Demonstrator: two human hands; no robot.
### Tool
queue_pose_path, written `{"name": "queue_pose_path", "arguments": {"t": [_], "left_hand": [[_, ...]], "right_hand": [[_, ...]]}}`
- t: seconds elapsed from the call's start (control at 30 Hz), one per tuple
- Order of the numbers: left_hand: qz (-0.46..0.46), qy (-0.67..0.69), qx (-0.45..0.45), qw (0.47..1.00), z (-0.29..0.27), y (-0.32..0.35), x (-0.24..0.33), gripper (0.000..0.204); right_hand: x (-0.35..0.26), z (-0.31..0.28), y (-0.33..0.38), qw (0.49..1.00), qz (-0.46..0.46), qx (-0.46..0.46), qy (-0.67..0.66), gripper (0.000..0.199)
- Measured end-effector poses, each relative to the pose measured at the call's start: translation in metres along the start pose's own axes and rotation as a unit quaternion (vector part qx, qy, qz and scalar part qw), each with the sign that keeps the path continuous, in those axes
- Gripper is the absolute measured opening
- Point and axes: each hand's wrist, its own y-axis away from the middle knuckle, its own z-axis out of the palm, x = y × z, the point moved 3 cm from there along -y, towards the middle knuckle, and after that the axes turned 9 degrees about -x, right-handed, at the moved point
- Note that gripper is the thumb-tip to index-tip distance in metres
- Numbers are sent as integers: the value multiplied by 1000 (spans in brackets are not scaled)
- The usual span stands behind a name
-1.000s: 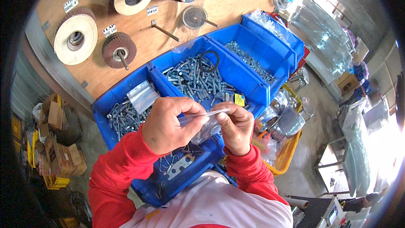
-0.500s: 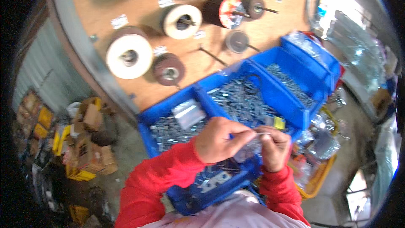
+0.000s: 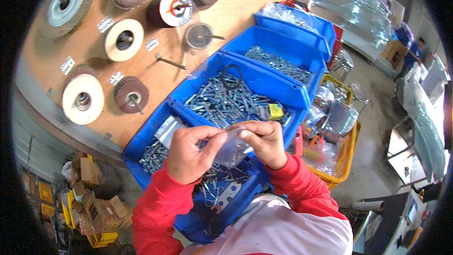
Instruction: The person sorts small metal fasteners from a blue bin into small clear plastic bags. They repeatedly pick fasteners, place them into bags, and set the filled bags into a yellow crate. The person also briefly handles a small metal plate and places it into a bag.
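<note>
A small clear plastic bag (image 3: 230,151) hangs between my two hands, above the blue bins. My left hand (image 3: 188,157) pinches its upper left edge between thumb and fingers. At its upper right edge my right hand (image 3: 265,144) grips the film, thumb against bent fingers. What the bag holds, if anything, I cannot make out. Behind my hands, a blue bin (image 3: 283,92) contains many small metal pins (image 3: 219,101), a dark ring (image 3: 240,79) and a yellow box (image 3: 275,110). Another clear bag (image 3: 168,130) lies on metal parts in the bin at left.
Below the hands are wire hooks (image 3: 207,188) and a holed metal plate (image 3: 229,197). Abrasive wheels (image 3: 123,40) hang on a wooden board (image 3: 155,73). A yellow crate (image 3: 350,160) with bagged parts stands right. Cardboard boxes (image 3: 101,215) sit lower left; a person (image 3: 415,52) is far right.
My view has swung right, so the board and bins appear farther left. The bag now shows spread between my hands, and my fingers have shifted along its top edge.
</note>
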Motion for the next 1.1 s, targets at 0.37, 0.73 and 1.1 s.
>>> {"name": "queue_pose_path", "arguments": {"t": [0.37, 0.73, 1.1], "left_hand": [[58, -43, 30, 997, 5, -1, 0, 14], [89, -92, 75, 989, 19, -1, -4, 8], [54, -101, 4, 993, 4, 27, -12, 16]], "right_hand": [[-1, 3, 0, 999, -37, 18, 29, 16], [7, 7, 1, 997, -57, 10, 43, 17], [-8, 22, 10, 993, -107, -3, 38, 19]]}}
